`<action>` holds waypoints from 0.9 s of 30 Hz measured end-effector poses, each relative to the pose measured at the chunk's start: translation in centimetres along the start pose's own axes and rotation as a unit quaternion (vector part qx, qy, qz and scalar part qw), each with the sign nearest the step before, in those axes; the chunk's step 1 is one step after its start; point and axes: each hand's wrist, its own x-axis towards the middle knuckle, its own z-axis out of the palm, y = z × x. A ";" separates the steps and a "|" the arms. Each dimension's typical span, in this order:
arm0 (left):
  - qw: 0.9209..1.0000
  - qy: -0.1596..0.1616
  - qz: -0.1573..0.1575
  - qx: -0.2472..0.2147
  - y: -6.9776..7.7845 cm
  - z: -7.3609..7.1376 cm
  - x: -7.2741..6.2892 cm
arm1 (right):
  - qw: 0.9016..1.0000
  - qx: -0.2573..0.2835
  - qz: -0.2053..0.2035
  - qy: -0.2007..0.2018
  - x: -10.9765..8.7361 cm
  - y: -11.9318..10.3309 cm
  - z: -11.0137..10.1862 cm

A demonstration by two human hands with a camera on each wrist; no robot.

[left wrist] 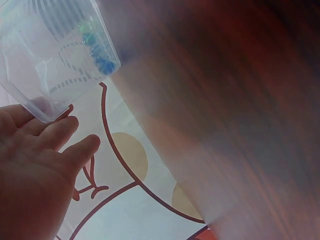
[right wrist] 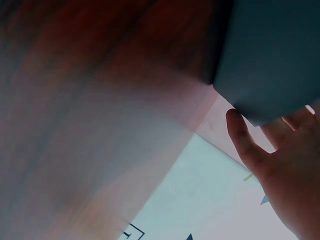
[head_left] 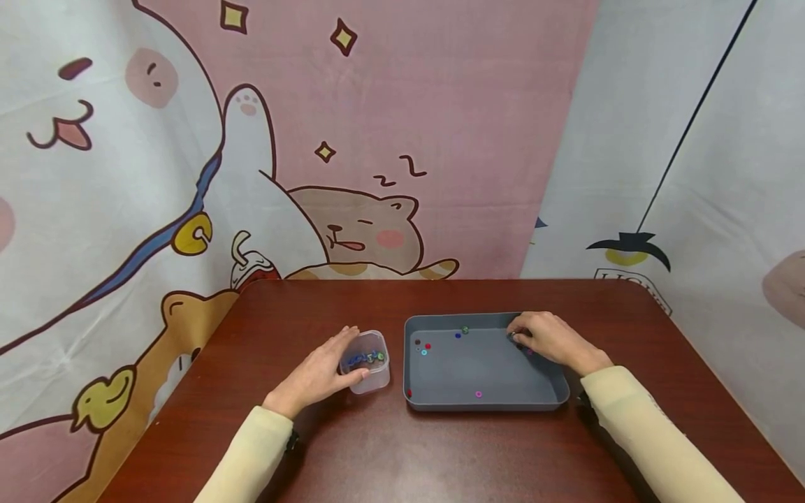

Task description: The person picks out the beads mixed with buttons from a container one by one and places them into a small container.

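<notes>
My left hand (head_left: 321, 367) holds a clear plastic container (head_left: 375, 381) from its left side, thumb along the near wall and fingers at the far side. Blue and green beads (head_left: 371, 358) lie inside it; the left wrist view shows these beads (left wrist: 102, 60) through the wall. My right hand (head_left: 550, 339) reaches into the right part of a grey tray (head_left: 484, 404), fingers bent and fingertips together at a small bead (head_left: 512, 335). Other beads lie under that hand, among them a purple bead (head_left: 530, 352). In the right wrist view the tray (right wrist: 275, 60) hides the fingertips.
Loose beads are scattered in the tray: a red bead (head_left: 428, 346), a light-blue ring bead (head_left: 424, 353), a blue bead (head_left: 458, 335), a green bead (head_left: 465, 330) and a pink ring bead (head_left: 479, 395). The brown table (head_left: 402, 454) meets a cartoon-printed cloth (head_left: 490, 140) behind.
</notes>
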 end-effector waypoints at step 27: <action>1.000 -0.003 -0.004 -0.004 0.0 -0.2 0.0 | 0.987 0.097 0.000 0.126 -0.6 -2.9 -4.9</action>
